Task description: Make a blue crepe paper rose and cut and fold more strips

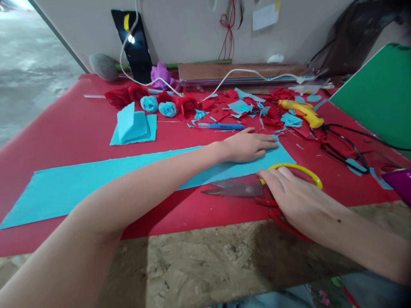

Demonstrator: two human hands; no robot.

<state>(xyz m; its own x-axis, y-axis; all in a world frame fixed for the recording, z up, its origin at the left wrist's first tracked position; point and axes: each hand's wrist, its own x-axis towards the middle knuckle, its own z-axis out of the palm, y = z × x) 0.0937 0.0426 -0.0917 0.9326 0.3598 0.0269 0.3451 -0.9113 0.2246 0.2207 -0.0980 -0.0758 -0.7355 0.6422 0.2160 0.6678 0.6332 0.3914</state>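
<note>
My left hand (pixel 247 146) lies flat, fingers stretched out, on the right end of a long light-blue paper strip (pixel 96 177) spread across the red sheet (pixel 58 128). My right hand (pixel 293 196) rests over the handles of a pair of scissors (pixel 237 188) with a yellow loop and a red loop. Its fingers curl onto the handles where they meet the blades. The scissor blades point left and lie on the red sheet, just below the strip's edge.
Red and blue paper roses (pixel 150 102), a folded blue paper stack (pixel 133 126), a blue pen (pixel 221 126), paper scraps, a yellow glue gun (pixel 303 112), black cords and a green board (pixel 382 92) lie behind. A white cable crosses the back. Bare chipboard (pixel 208 265) edges the front.
</note>
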